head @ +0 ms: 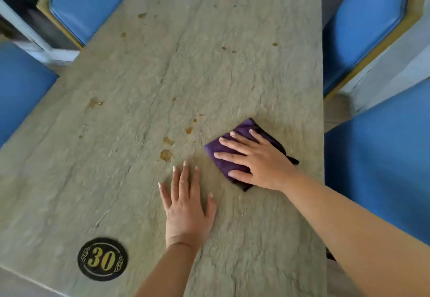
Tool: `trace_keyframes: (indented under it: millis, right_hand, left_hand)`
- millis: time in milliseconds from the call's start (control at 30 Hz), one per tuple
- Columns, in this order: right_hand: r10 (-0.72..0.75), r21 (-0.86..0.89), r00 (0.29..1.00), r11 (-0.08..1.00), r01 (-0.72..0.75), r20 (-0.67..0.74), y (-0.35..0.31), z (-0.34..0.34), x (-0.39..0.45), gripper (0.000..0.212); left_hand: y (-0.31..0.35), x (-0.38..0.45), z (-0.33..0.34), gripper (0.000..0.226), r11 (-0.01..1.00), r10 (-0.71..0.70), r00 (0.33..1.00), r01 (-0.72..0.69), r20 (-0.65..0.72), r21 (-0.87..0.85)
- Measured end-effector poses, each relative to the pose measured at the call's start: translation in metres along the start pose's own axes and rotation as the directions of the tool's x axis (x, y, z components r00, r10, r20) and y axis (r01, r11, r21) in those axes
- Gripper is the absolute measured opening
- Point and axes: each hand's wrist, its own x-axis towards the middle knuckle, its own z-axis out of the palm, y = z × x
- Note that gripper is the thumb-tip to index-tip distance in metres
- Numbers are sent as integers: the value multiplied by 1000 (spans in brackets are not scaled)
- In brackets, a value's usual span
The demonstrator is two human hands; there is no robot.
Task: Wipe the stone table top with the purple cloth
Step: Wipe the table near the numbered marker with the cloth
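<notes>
The right hand (pixel 260 159) is lying flat on the purple cloth (pixel 223 150), its fingers straight and spread, pressing the folded cloth down onto the stone surface (pixel 130 92); the grip is apart, with no finger curling round the fabric. The cloth is sitting directly under that palm, showing past the fingertips on the far and left sides and poking out in a dark corner behind the wrist, close to the right edge of the surface.

The left hand (pixel 186 206) is resting palm down on bare stone just to the left of and nearer than the right hand, fingers straight and slightly fanned, its grip apart and holding nothing. The two hands are lying near each other without touching.

Brown stains (pixel 166 155) are dotting the stone just beyond the left hand's fingertips and to the left of the cloth, with more scattered farther away. A round black badge marked 30 (pixel 102 259) is sitting to the left of the left forearm, near the front edge. Blue chairs (pixel 381 157) are standing along both sides.
</notes>
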Motion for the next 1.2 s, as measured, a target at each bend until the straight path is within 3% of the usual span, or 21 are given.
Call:
trace_keyframes:
  millis: [67, 133, 200, 233, 267, 400, 500, 533, 600, 667, 733, 767, 933, 1033, 1100, 1133, 1200]
  right_hand:
    - [233, -12, 973, 972, -233, -12, 27, -1, 2, 55]
    - [554, 22, 833, 833, -553, -9, 34, -2, 24, 57]
    - [722, 39, 691, 690, -723, 35, 21, 0, 55, 58]
    - [727, 50, 683, 682, -730, 62, 8, 1, 67, 58]
    - [686, 63, 723, 721, -690, 79, -7, 2, 75, 58]
    - [288, 33, 956, 957, -290, 49, -57, 6, 40, 58]
    - [62, -1, 995, 998, -62, 72, -37, 2, -18, 55]
    - [95, -6, 992, 995, -95, 83, -25, 0, -35, 55]
    - [327, -14, 943, 945, -327, 59, -8, -3, -55, 55]
    - [598, -16, 800, 801, -598, 42, -15, -3, -58, 58]
    - [738, 2, 675, 675, -738, 25, -43, 1, -54, 60]
    - [740, 5, 672, 673, -740, 21, -62, 3, -55, 61]
    - [473, 54, 877, 877, -478, 88, -146, 2, -106, 61]
    - [347, 217, 929, 904, -367, 128, -154, -10, -137, 58]
    - [364, 457, 929, 816, -354, 69, -144, -22, -146, 48]
    - [434, 556, 901, 747, -365, 10, -135, -29, -149, 41]
    - [609, 634, 791, 637, -438, -65, -111, -41, -155, 36]
  left_hand:
    - [0, 2, 1, 70, 1000, 4, 1000, -4, 12, 6]
    - [0, 1, 2, 72, 1000, 5, 1000, -5, 23, 5]
    - [0, 2, 1, 73, 999, 7, 1000, -7, 3, -32]
    - [0, 2, 0, 73, 998, 6, 1000, -7, -4, -65]
    - [0, 1, 0, 74, 994, 3, 1000, -4, -12, -106]
    - [0, 0, -1, 74, 962, -21, 998, 4, -60, -273]
    - [0, 0, -1, 73, 958, -23, 997, -1, -79, -287]
    - [-1, 0, 0, 72, 963, -10, 996, -14, -86, -269]
    - [-2, 2, 2, 72, 969, 9, 995, -33, -100, -244]
    - [-3, 2, 3, 73, 969, 15, 995, -39, -99, -242]
    - [-4, 2, 3, 71, 966, 21, 994, -48, -105, -253]
    - [-3, 2, 3, 70, 964, 25, 993, -54, -113, -259]
    - [-4, 0, 1, 59, 945, 32, 993, -68, -116, -320]
    - [-2, 0, -7, 53, 916, -32, 997, -1, -75, -400]
    - [8, -8, -17, 50, 868, -106, 992, 60, -66, -492]
    - [16, -17, -21, 48, 844, -99, 989, 26, -107, -536]
    - [44, -49, -21, 44, 841, 62, 983, -144, -172, -521]
